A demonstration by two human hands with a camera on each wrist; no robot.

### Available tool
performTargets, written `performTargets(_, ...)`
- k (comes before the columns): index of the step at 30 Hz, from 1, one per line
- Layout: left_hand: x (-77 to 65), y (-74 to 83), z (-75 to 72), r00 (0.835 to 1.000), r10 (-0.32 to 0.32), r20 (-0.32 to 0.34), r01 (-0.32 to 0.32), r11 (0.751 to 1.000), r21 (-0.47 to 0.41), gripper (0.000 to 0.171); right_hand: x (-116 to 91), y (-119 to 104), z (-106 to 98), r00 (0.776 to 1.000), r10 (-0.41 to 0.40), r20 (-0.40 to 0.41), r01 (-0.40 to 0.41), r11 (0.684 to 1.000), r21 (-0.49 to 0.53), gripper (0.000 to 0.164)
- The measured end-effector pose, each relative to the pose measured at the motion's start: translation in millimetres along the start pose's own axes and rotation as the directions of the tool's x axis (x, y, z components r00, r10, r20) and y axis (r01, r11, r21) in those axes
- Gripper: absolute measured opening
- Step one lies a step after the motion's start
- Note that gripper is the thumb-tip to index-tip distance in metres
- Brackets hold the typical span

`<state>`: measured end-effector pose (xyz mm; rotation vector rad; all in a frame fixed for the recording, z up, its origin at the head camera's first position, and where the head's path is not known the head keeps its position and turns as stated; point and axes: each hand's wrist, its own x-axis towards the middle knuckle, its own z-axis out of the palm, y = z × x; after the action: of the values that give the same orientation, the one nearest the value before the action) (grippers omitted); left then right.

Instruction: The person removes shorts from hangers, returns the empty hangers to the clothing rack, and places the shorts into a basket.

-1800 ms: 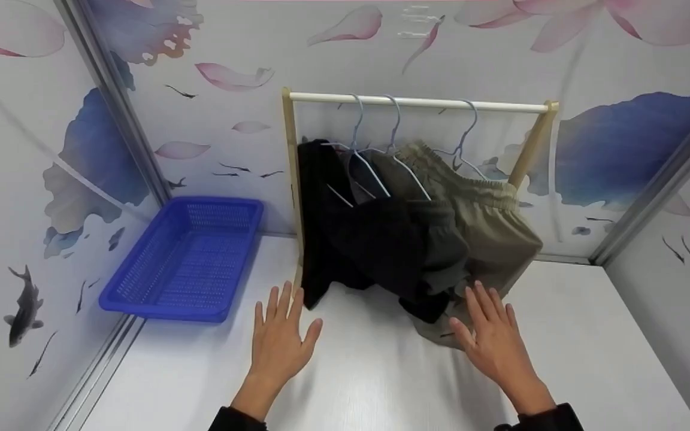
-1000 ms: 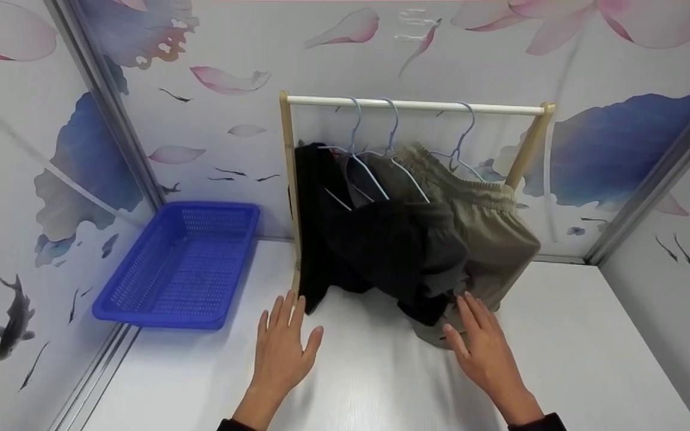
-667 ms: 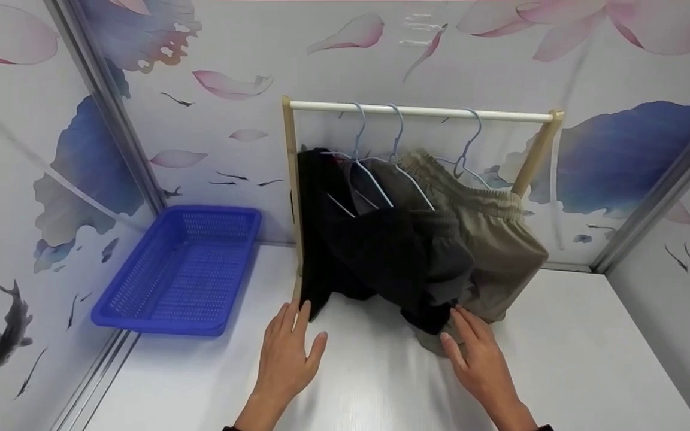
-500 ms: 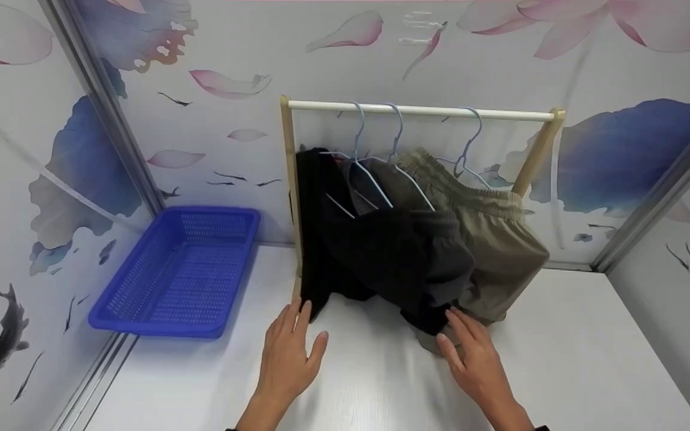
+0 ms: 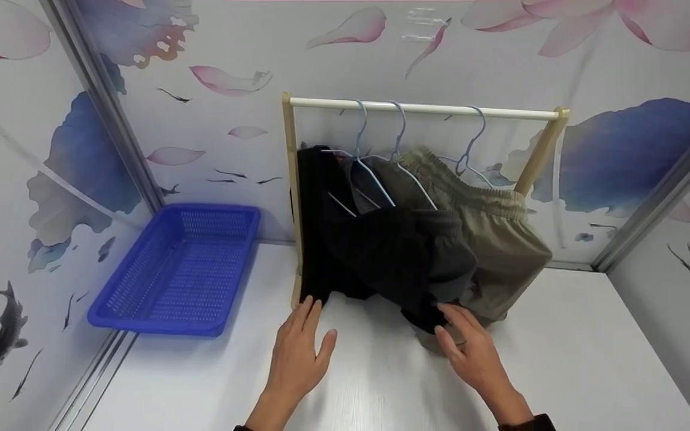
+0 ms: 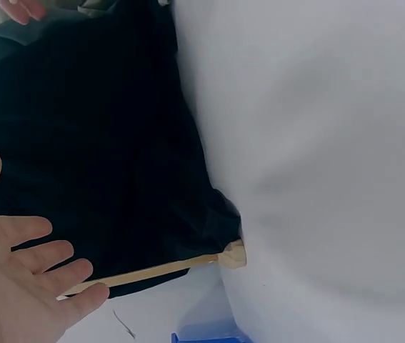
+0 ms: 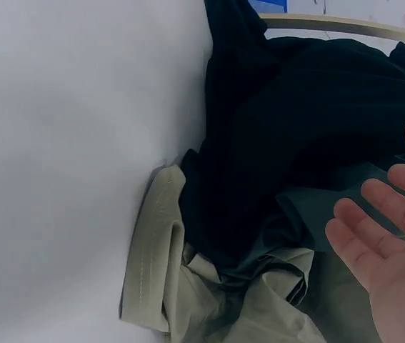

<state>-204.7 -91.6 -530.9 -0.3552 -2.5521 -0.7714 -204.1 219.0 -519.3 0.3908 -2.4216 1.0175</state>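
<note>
Three light-blue hangers (image 5: pixel 402 129) carry clothes on a small rack with a white bar (image 5: pixel 321 103) and wooden legs. At the left hangs a black garment (image 5: pixel 375 251), with dark grey shorts (image 5: pixel 450 254) beside it and khaki shorts (image 5: pixel 501 251) with an elastic waist at the right. My left hand (image 5: pixel 298 353), fingers extended, is near the black garment's lower left corner and the rack's leg. My right hand (image 5: pixel 474 353) has loosely bent fingers, close to the hems of the black garment and khaki shorts. In both wrist views the palms face the cloth and hold nothing.
A blue plastic basket (image 5: pixel 234 311) with perforated sides stands on the white table (image 5: pixel 369 383) left of the rack. Printed wall panels (image 5: pixel 249 36) enclose the table at the back and both sides.
Both hands have moved inward: the left slightly right toward the black garment's corner, the right leftward toward the hems, its fingers bending a little more. The clothes hang as before.
</note>
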Motion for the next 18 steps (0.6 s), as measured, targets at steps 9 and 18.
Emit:
performTargets(9,7.4,6.7,-3.0,0.999,0.048,0.024,-0.048,0.999,0.003,0.056,15.7,-8.8,-1.8,0.985,-0.156,-0.074,0.16,0.986,0.056,0.034)
performTargets(18,19.0,9.6,-7.5,0.994,0.108,-0.014,-0.108,0.994,0.023,0.054,37.2,-24.4,-6.5,0.974,-0.21,-0.081,0.218,0.972,0.092,0.035)
